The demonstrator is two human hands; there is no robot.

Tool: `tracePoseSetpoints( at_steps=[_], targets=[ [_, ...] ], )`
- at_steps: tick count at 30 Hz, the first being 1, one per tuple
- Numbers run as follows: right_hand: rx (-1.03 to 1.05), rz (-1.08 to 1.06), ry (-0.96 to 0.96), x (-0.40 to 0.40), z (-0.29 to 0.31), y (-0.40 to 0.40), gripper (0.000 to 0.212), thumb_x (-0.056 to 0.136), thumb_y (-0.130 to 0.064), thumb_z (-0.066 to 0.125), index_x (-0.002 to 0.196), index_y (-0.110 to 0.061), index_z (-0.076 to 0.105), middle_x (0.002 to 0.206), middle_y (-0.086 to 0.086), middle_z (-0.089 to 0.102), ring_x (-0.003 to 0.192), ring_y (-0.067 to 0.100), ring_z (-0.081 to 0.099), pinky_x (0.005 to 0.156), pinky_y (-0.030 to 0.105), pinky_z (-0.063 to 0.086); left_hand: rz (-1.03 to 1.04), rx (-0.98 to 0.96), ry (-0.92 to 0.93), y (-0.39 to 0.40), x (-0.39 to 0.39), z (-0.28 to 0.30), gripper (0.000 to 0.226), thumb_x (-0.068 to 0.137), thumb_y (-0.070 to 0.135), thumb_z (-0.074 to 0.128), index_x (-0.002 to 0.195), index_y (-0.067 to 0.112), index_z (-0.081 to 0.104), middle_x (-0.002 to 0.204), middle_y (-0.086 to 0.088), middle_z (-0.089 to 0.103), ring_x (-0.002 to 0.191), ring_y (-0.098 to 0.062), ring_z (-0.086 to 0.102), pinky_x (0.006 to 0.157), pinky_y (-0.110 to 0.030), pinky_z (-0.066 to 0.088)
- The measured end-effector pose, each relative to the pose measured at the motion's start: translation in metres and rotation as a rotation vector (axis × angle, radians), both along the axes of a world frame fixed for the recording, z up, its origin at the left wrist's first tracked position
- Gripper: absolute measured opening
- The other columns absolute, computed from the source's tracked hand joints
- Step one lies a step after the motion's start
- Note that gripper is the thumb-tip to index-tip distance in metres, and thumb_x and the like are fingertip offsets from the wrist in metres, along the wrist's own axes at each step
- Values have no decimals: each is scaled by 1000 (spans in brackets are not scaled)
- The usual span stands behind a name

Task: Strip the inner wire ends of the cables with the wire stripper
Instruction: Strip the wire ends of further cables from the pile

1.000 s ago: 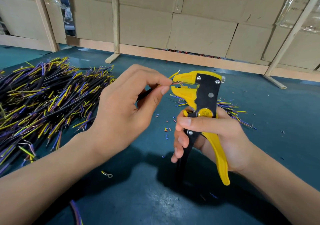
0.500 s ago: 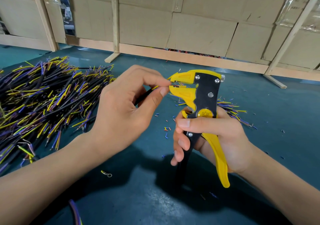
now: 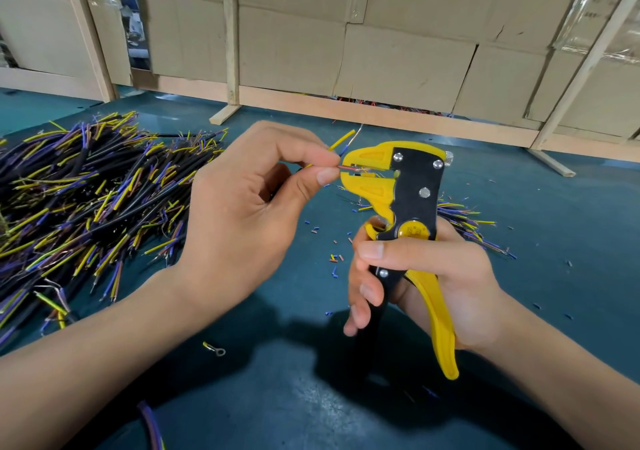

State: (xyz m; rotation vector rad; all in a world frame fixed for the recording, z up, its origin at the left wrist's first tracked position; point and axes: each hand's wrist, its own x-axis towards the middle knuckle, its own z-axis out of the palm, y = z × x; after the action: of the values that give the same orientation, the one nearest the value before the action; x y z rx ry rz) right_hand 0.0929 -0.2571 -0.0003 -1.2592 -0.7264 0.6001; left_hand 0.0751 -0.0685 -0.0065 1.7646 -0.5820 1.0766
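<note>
My right hand (image 3: 426, 276) grips the handles of a yellow and black wire stripper (image 3: 408, 200), held upright with its jaws pointing left. My left hand (image 3: 249, 214) pinches a black cable between thumb and forefinger. A thin red inner wire (image 3: 349, 168) of that cable lies between the stripper's yellow jaws. The cable's yellow wire (image 3: 341, 140) and a bare strand stick up above the jaws. Most of the cable is hidden inside my left hand.
A large heap of black cables (image 3: 79, 200) with yellow, blue and brown wire ends covers the left of the teal table (image 3: 311, 397). A smaller bunch (image 3: 467, 221) lies behind my right hand. Insulation scraps (image 3: 334, 259) and a ring terminal (image 3: 215, 349) lie between. Cardboard boxes (image 3: 398, 69) stand behind.
My left hand has shifted the cable so that the red wire now sits in the stripper's jaws, and the yellow wire now points up above them. The stripper has barely moved.
</note>
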Motion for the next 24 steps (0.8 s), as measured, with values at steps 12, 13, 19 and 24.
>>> tracePoseSetpoints(
  at_steps=[12, 13, 19, 24],
  targets=[
    [-7, -29, 24, 0, 1, 1, 18, 80, -5, 59, 62, -6, 60, 53, 16, 49, 48, 33, 56, 55, 48, 55, 8, 90, -43, 0, -2, 0, 13, 96, 0, 62, 104, 9, 67, 103, -6, 64, 96, -31, 64, 74, -54, 51],
    [-5, -28, 25, 0, 1, 1, 18, 79, -5, 60, 62, -6, 60, 53, 15, 49, 47, 33, 56, 55, 48, 55, 10, 94, -47, 0, -2, 0, 13, 96, -1, 62, 104, 9, 67, 103, -6, 64, 96, -31, 65, 73, -54, 52],
    [-9, -90, 33, -1, 2, 3, 18, 78, -5, 60, 60, -6, 62, 49, 14, 47, 41, 31, 53, 51, 45, 53, 38, 117, -55, 0, -4, 0, 14, 96, 0, 64, 103, 11, 68, 103, -2, 65, 95, -25, 65, 71, -49, 52],
    [-31, -163, 49, -3, 2, 2, 18, 75, -6, 65, 58, -2, 59, 44, 13, 43, 35, 27, 48, 45, 38, 51, 52, 135, -57, 0, -5, 1, 12, 95, -1, 65, 102, 8, 69, 102, -5, 66, 94, -23, 66, 75, -45, 54]
  ],
)
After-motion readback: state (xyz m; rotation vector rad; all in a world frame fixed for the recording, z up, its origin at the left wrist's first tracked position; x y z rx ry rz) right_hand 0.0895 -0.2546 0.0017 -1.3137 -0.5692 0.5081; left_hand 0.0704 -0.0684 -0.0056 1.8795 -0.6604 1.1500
